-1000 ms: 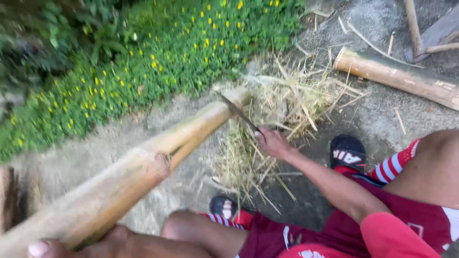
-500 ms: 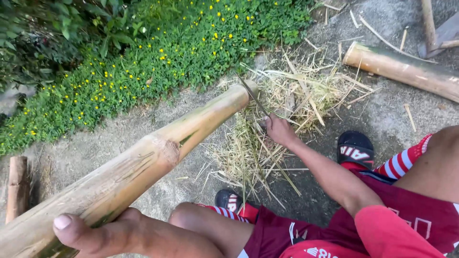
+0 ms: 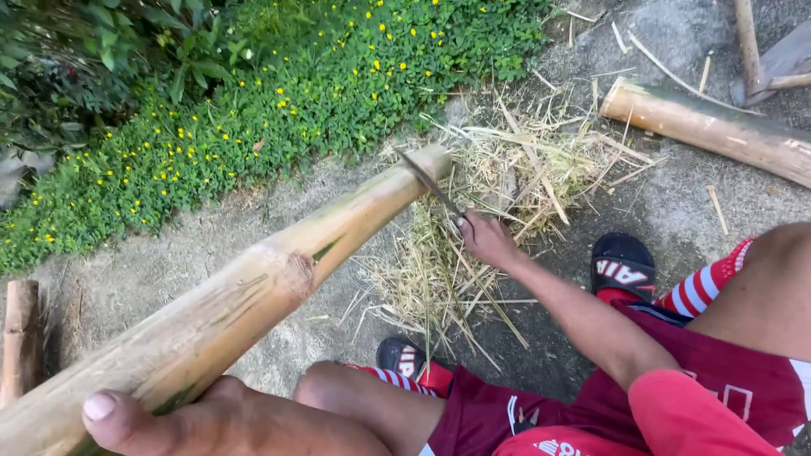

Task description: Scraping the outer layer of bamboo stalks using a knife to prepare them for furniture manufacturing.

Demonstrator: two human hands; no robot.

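Left of the long pale-brown bamboo pole (image 3: 253, 295), a short brown wooden stump (image 3: 20, 338) stands on the grey concrete ground (image 3: 169, 262), with a bed of green ground-cover plants with small yellow flowers (image 3: 279, 93) beyond the pole's upper side. At the pole's near, lower end the left hand (image 3: 211, 418) lies against its underside, thumb stretched along the wood and fingers wrapped under it, grasping the pole. The pole runs diagonally up and to the right from that hand, a knot node showing about midway, and its far end rests over a heap of dry straw-coloured bamboo shavings (image 3: 473, 228). At that far end a thin dark-bladed knife (image 3: 431, 181) touches the pole's tip at a slant. Just right of the tip, the right hand (image 3: 486, 241) is clenched around the knife's handle, above the shavings. Below the pole's far end, two black slip-on sandals (image 3: 621, 266) with red-and-white striped socks rest on the ground, one beside the shavings and one nearer the knees; dark-red shorts (image 3: 676, 380) cover the person's lap. Far right of the pole, a second shorter bamboo log (image 3: 710, 127) lies on the ground, well apart, with scattered splinters around it.
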